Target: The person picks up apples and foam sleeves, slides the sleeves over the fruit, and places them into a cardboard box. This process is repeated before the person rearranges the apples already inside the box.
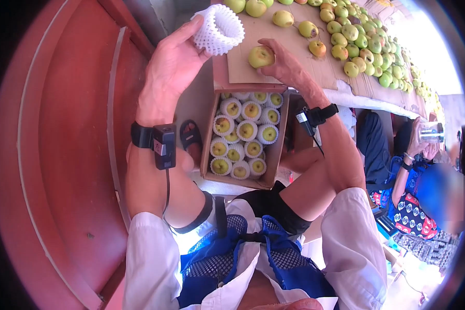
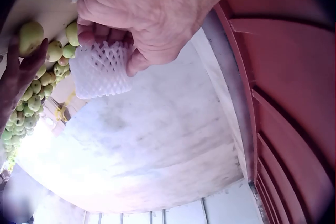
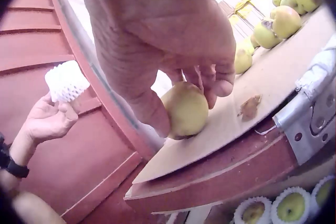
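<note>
My left hand (image 1: pixel 171 64) pinches a white foam net sleeve (image 1: pixel 211 37) between thumb and fingers, up at the left of the tabletop. In the left wrist view the sleeve (image 2: pixel 100 71) hangs from the fingertips, its mesh spread into a tube. My right hand (image 1: pixel 289 67) grips a yellow-green apple (image 1: pixel 260 58) over the cardboard-covered edge of the table. Seen from the right wrist, the thumb and fingers curl round this apple (image 3: pixel 186 109). Below both hands stands a carton (image 1: pixel 266 182) with several apples in white foam sleeves, in rows.
Loose apples (image 1: pixel 367 49) lie heaped along the table (image 1: pixel 242 72) to the right, a few nearer the right hand. A red metal door (image 1: pixel 77 129) stands at the left. Another person (image 1: pixel 413 175) sits at the right, holding a clear container (image 1: pixel 431 132).
</note>
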